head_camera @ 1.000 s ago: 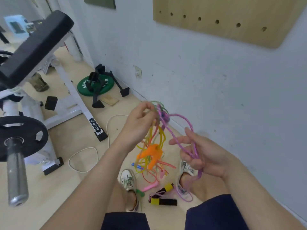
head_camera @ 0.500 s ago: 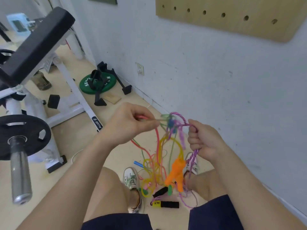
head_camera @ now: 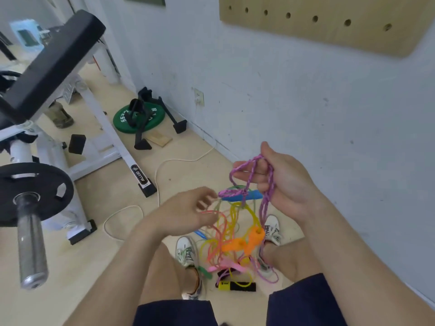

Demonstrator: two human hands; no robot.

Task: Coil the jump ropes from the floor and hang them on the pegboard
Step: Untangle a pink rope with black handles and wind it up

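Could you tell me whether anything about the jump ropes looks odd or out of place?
Yes: they are one tangle. The purple rope gripped in the right hand wraps round a blue handle, and yellow and pink cords with orange handles hang snarled below it toward the floor. None is coiled yet.

- Braided rope: purple with pale flecks.
- Handle among the tangle, up high: blue.
- Paired handles lower in the tangle: orange.
- Thin cords: yellow, with pink and green strands mixed in.
- Floor handle, near: black with a yellow end.
- Pegboard, far right: light wood, dotted with dark round holes.
- Wall: pale grey-white, scuffed.
- Weight plate, far: green with white lettering.
- Bench, left: black pad, white frame.
- Floor: light tan.
- Shorts: dark navy.
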